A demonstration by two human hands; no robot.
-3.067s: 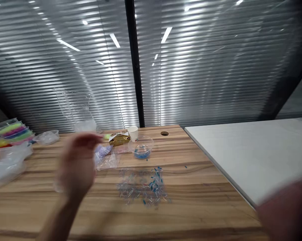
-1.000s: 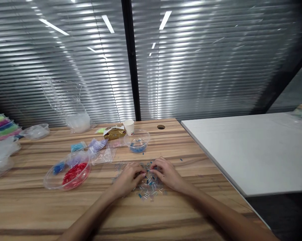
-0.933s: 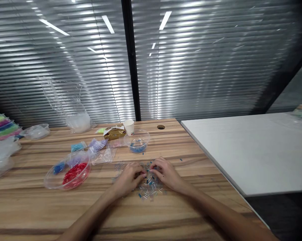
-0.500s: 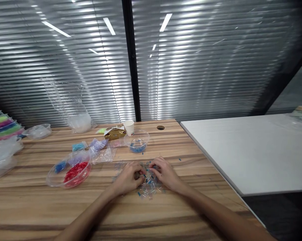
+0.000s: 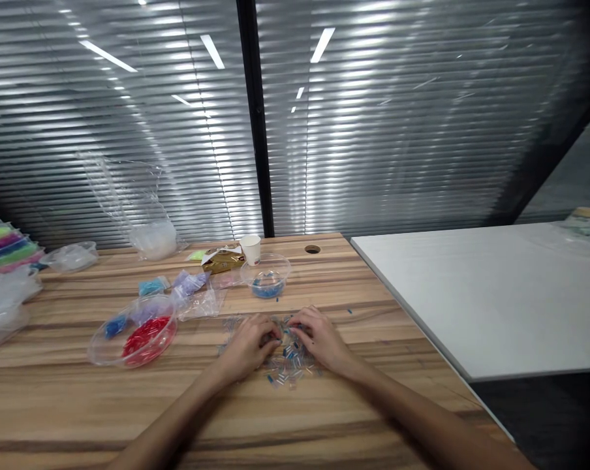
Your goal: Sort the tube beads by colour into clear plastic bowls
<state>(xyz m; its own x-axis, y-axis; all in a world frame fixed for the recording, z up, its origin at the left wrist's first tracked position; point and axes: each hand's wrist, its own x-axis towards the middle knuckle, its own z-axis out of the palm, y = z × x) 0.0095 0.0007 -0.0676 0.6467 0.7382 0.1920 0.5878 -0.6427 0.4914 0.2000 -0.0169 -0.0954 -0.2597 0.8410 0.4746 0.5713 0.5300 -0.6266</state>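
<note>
Your left hand (image 5: 248, 347) and right hand (image 5: 324, 339) rest curled over the scattered clear-and-blue glass tube beads (image 5: 289, 365), grip unclear; they look tiny and slippery, so pinch one mid-length at twelve o'clock.

On the surface (image 5: 324, 418), both hands rest on a scatter of beads (image 5: 288, 365) near the front: left hand (image 5: 248, 346), right hand (image 5: 322, 341). Behind the scatter sits a small bowl (image 5: 265, 274); behind that, a cup (image 5: 250, 249). A wide dish (image 5: 133, 331) lies to the left.
</note>
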